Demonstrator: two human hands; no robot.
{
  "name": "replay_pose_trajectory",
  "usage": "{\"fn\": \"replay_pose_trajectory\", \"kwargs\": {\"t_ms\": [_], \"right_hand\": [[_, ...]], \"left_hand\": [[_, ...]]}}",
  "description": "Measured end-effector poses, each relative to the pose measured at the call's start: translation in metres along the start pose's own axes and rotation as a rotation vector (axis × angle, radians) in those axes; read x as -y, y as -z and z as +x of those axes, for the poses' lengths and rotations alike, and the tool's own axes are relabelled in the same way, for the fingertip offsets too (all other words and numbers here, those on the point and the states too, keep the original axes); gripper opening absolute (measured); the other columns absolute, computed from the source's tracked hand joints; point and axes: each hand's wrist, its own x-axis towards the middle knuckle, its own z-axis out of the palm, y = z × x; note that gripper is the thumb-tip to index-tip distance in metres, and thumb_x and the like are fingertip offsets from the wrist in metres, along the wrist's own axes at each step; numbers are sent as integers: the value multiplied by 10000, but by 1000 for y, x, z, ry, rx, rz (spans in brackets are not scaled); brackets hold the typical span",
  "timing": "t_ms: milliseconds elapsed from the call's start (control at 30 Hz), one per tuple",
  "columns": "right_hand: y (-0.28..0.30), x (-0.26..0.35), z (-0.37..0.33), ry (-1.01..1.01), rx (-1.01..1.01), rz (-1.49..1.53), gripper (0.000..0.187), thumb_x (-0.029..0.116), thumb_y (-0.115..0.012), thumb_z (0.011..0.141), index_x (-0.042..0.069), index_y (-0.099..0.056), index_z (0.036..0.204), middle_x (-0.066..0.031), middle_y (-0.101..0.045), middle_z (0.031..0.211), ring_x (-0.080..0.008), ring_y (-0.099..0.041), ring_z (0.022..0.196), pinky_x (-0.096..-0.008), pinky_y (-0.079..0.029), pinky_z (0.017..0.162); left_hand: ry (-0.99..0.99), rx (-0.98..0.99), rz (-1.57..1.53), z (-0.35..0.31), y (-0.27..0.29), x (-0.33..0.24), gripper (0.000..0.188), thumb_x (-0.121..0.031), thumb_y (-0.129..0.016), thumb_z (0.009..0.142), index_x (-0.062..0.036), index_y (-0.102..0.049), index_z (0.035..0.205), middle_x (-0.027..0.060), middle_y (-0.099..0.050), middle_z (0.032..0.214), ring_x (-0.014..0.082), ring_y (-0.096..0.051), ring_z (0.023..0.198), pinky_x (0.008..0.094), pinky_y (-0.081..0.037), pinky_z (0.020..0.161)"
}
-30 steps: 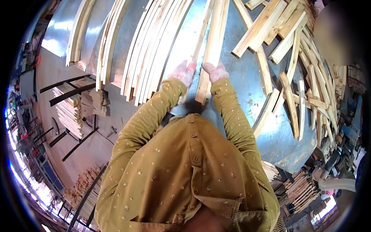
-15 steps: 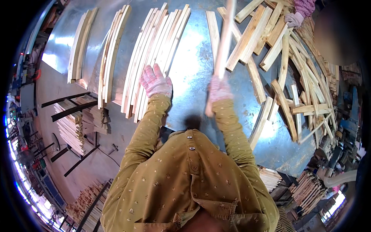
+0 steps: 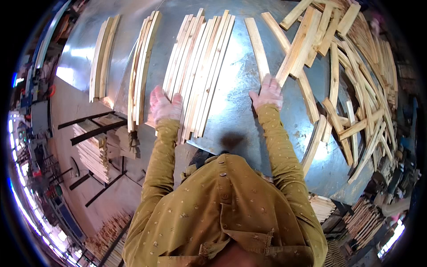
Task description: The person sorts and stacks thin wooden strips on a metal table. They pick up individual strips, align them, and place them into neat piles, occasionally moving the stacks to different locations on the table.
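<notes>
Strips (image 3: pixel 200 71) of pale wood lie side by side, mostly between the hands, with the left hand (image 3: pixel 165 104) spread over their near left corner, seemingly keeping the row snug. Well apart from it, the right hand (image 3: pixel 268 92), fingers unclenched, meets a lone strip (image 3: pixel 256 46) at its near end, perhaps steadying it on the desk (image 3: pixel 235 80); the crisscross heap (image 3: pixel 334 73) to its right looks unsorted.
</notes>
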Motion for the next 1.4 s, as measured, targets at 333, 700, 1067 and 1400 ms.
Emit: {"fn": "replay_pose_trajectory", "kwargs": {"t_ms": [333, 700, 1067, 1400], "right_hand": [[128, -60, -123, 109, 220, 261, 682, 205, -638, 760, 67, -441, 1398, -182, -583, 1264, -399, -563, 1147, -475, -459, 994], [168, -32, -294, -353, -751, 766, 819, 130, -720, 874, 12, -231, 1521, -175, -481, 1356, -213, -505, 1229, -359, -461, 1019], [95, -335, -515, -1224, -1277, 943, 861, 152, -731, 867, 90, -209, 1549, -164, -556, 1264, -235, -615, 998, -310, -561, 745], [-104, -659, -640, -1852, -1086, 1230, 864, 215, -616, 876, 87, -118, 1571, -239, -338, 1526, -321, -403, 1375, -335, -324, 1134]], "left_hand": [[-1446, 235, 13, -45, -8, -184, 850, -453, -701, 799, -77, -341, 1472, 197, -499, 1403, 353, -450, 1331, 448, -317, 1139], [-318, 1676, -1002, -260, -32, -245, 585, -444, -704, 860, -59, -550, 1273, 155, -660, 1095, 313, -629, 1003, 430, -499, 860], [-948, 591, 2, -333, -159, -309, 1043, -634, -667, 801, 38, -262, 1488, 295, -337, 1494, 423, -336, 1387, 473, -320, 1135], [-877, 252, 274, -424, -229, -356, 773, -308, -677, 894, -11, -296, 1498, 265, -384, 1462, 404, -392, 1342, 442, -319, 1136]]}}
